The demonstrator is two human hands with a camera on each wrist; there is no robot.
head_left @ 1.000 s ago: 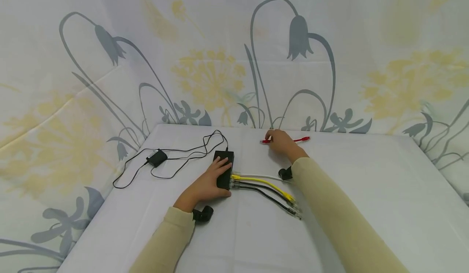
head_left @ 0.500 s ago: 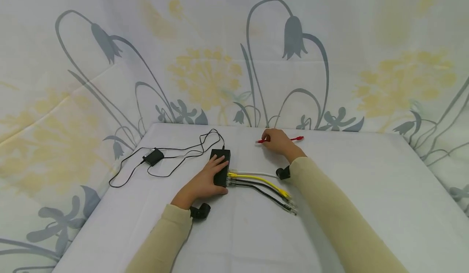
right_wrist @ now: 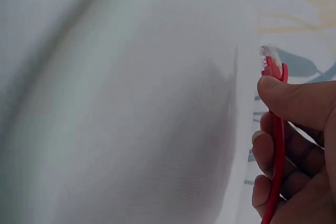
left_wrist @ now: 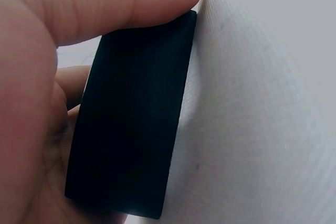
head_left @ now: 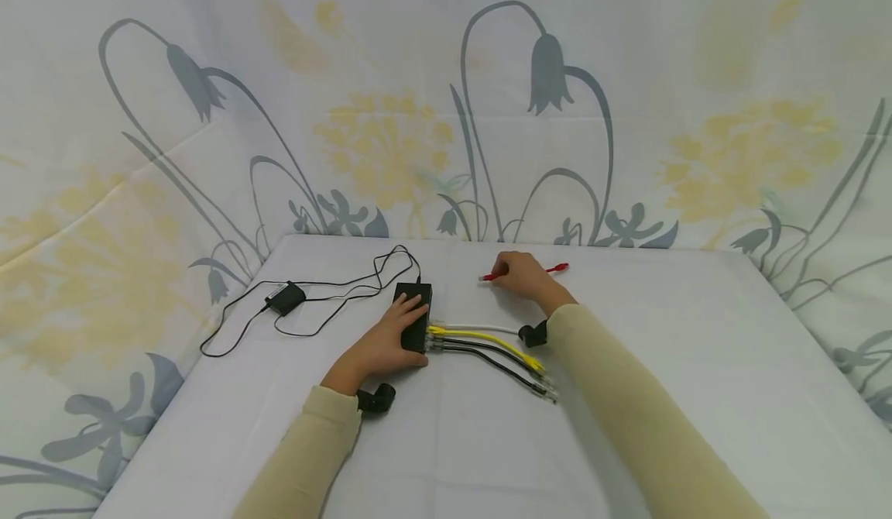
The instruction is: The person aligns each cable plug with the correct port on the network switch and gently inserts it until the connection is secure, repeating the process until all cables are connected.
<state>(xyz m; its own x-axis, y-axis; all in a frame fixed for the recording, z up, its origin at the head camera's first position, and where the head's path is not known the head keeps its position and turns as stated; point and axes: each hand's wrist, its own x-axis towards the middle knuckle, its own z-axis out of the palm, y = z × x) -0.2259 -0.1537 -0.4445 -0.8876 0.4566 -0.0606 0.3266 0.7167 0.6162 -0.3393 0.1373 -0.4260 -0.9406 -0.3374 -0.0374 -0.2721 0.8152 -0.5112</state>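
My left hand (head_left: 379,348) holds a black network switch (head_left: 416,338) on the white table, fingers spread over its top and thumb at its near end. The left wrist view shows the thumb against one end of the box. My right hand (head_left: 527,277) pinches a red Ethernet cable (right_wrist: 278,150) just behind its clear plug (right_wrist: 271,60); the cable runs down across the palm. In the head view the cable's other end (head_left: 558,268) sticks out past the hand. A yellow cable (head_left: 495,338), two black cables (head_left: 488,365) and a whitish cable (head_left: 481,327) extend from the switch's right side.
A black power adapter (head_left: 286,299) lies left of the switch, its thin looping cord (head_left: 379,266) running to the switch's far end. Loose cable plugs (head_left: 547,390) lie near the right forearm. A flower-printed cloth (head_left: 390,116) stands behind the table (head_left: 488,457).
My right hand, with the red cable, has come slightly nearer and left towards the switch. My left hand stays on the switch. The whole head view has shifted slightly.
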